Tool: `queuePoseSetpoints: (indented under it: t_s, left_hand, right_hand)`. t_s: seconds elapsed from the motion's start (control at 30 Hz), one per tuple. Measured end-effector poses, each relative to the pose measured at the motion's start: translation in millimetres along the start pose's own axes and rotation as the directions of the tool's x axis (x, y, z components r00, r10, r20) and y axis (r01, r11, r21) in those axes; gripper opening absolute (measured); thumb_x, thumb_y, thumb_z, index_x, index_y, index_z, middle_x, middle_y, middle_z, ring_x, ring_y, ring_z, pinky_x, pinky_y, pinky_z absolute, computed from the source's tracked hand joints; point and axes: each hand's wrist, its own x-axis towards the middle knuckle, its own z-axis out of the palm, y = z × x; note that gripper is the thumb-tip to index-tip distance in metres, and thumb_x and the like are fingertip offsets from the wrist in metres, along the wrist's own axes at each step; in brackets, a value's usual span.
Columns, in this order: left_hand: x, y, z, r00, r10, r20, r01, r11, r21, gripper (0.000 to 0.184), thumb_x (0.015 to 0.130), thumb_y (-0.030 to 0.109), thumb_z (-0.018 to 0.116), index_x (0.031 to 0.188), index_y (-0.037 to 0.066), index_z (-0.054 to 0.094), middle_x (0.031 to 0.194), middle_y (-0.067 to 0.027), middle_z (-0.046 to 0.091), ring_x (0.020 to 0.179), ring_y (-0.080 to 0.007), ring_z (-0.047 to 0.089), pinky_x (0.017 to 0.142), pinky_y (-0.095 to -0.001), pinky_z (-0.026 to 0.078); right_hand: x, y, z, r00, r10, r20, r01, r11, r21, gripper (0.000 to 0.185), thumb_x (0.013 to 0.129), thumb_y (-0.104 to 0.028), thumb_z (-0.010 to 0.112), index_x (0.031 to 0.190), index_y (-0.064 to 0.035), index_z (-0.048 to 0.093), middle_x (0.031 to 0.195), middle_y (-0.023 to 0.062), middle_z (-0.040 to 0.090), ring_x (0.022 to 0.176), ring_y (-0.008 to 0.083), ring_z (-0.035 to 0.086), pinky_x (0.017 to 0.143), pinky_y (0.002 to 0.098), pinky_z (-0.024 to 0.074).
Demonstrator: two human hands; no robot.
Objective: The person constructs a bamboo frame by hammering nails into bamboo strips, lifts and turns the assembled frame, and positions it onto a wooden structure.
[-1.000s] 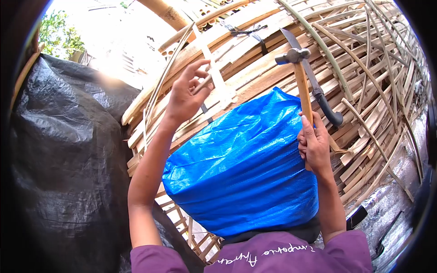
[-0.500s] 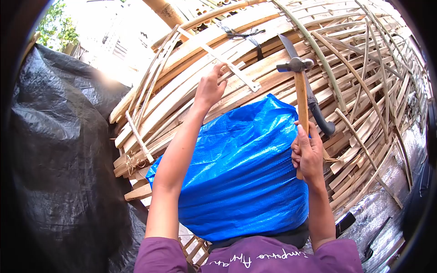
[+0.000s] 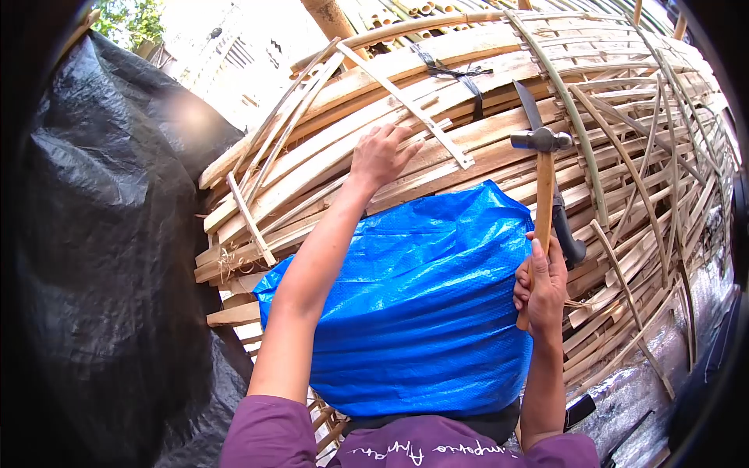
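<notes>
My right hand [image 3: 542,288] is wrapped round the wooden handle of a hammer [image 3: 544,191], which stands upright with its metal head at the top. Just behind the hammer lies a machete [image 3: 528,108] with a dark curved handle, resting on the bamboo slats. My left hand [image 3: 381,158] is stretched out over the split bamboo slats [image 3: 312,168], fingers apart and holding nothing I can see; whether it touches them I cannot tell. Beyond its fingertips a pale thin strip [image 3: 421,115] lies slantwise across the slats. A blue tarp [image 3: 413,304] covers my lap.
Black plastic sheeting [image 3: 117,249] hangs at the left. On the right, a woven bamboo frame [image 3: 647,156] curves away above a silvery sheet [image 3: 624,405]. Black tie material [image 3: 460,74] is knotted round the slats at the back. A thick bamboo post [image 3: 331,19] rises behind.
The view has shifted, so the scene sits farther right and lower. My left hand has flattened and its fingers have reached forward over the slats. The hammer stays in my right hand.
</notes>
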Motion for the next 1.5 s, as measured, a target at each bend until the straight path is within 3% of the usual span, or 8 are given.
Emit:
queuePoseSetpoints:
  t_s: [0.2, 0.43, 0.53, 0.63, 0.7, 0.8, 1.27, 1.5]
  left_hand:
    - [3, -26, -7, 0.996, -0.064, -0.062, 0.069, 0.994, 0.082, 0.041, 0.088, 0.037, 0.07, 0.12, 0.012, 0.066, 0.117, -0.012, 0.064, 0.111, -0.0311, 0.059, 0.094, -0.0437, 0.048]
    - [17, -48, -14, 0.983, -0.162, 0.086, 0.17, 0.981, -0.092, 0.039, 0.085, 0.034, 0.073, 0.117, 0.012, 0.069, 0.113, -0.0098, 0.066, 0.109, -0.0293, 0.062, 0.091, -0.0409, 0.051]
    - [19, -59, -8, 0.983, -0.163, 0.087, 0.177, 0.965, -0.194, 0.035, 0.087, 0.033, 0.073, 0.113, 0.01, 0.071, 0.106, -0.0108, 0.067, 0.098, -0.0285, 0.065, 0.084, -0.0395, 0.051]
    - [15, -64, -5, 0.99, -0.142, 0.02, 0.143, 0.968, -0.206, 0.035, 0.085, 0.036, 0.074, 0.109, 0.011, 0.073, 0.103, -0.0103, 0.067, 0.095, -0.0283, 0.064, 0.084, -0.04, 0.051]
    - [10, -63, -3, 0.993, -0.064, -0.1, 0.056, 0.996, -0.076, 0.033, 0.086, 0.035, 0.074, 0.109, 0.011, 0.074, 0.101, -0.0101, 0.067, 0.092, -0.0283, 0.063, 0.084, -0.0405, 0.05]
    - [7, -59, 0, 0.984, -0.092, -0.154, 0.074, 0.99, -0.116, 0.028, 0.087, 0.033, 0.073, 0.104, 0.011, 0.076, 0.1, -0.0095, 0.068, 0.093, -0.0288, 0.062, 0.085, -0.0411, 0.049]
    - [5, -63, 9, 0.966, -0.116, -0.232, 0.082, 0.985, -0.154, 0.026, 0.088, 0.031, 0.071, 0.103, 0.01, 0.076, 0.1, -0.0079, 0.068, 0.092, -0.028, 0.061, 0.084, -0.0393, 0.049]
    - [7, -62, 7, 0.967, -0.177, -0.181, 0.151, 0.977, -0.149, 0.026, 0.086, 0.032, 0.072, 0.102, 0.012, 0.076, 0.1, -0.006, 0.068, 0.099, -0.0286, 0.062, 0.089, -0.0413, 0.05]
  right_hand:
    - [0, -1, 0, 1.0, 0.016, -0.007, -0.016, 1.0, 0.018, 0.026, 0.105, -0.031, 0.048, 0.121, -0.0115, 0.05, 0.061, -0.0048, 0.038, 0.043, 0.0008, 0.033, 0.036, 0.0177, 0.0299]
    - [1, -1, -1, 1.0, 0.025, 0.012, -0.025, 1.0, -0.003, 0.027, 0.105, -0.033, 0.048, 0.122, -0.0119, 0.05, 0.061, -0.0043, 0.038, 0.043, 0.0012, 0.034, 0.037, 0.0182, 0.03]
    - [0, -2, 0, 1.0, 0.031, 0.002, -0.031, 0.999, -0.016, 0.027, 0.105, -0.033, 0.048, 0.122, -0.0119, 0.05, 0.061, -0.0042, 0.038, 0.043, 0.0013, 0.034, 0.037, 0.0182, 0.0302]
    - [1, -3, 0, 0.999, 0.038, 0.0, -0.038, 0.999, -0.022, 0.028, 0.105, -0.034, 0.048, 0.122, -0.0117, 0.05, 0.061, -0.0043, 0.038, 0.043, 0.0013, 0.034, 0.037, 0.0181, 0.0304]
    - [0, -4, 1, 0.999, 0.045, 0.001, -0.045, 0.999, -0.029, 0.028, 0.105, -0.034, 0.049, 0.122, -0.0116, 0.05, 0.06, -0.0044, 0.038, 0.044, 0.0013, 0.034, 0.037, 0.0181, 0.0305]
    - [1, -5, 2, 0.999, 0.05, -0.003, -0.051, 0.998, -0.037, 0.029, 0.105, -0.035, 0.049, 0.122, -0.0114, 0.05, 0.06, -0.0045, 0.037, 0.044, 0.0013, 0.034, 0.037, 0.018, 0.0305]
    - [3, -5, 5, 0.999, 0.045, -0.022, -0.047, 0.997, -0.064, 0.029, 0.106, -0.035, 0.046, 0.122, -0.0108, 0.05, 0.06, -0.0033, 0.038, 0.043, 0.0018, 0.034, 0.036, 0.0179, 0.0303]
    - [3, -5, 6, 0.999, 0.045, -0.027, -0.046, 0.996, -0.07, 0.03, 0.105, -0.036, 0.046, 0.122, -0.0112, 0.049, 0.06, -0.0032, 0.039, 0.042, 0.0021, 0.034, 0.036, 0.018, 0.0308]
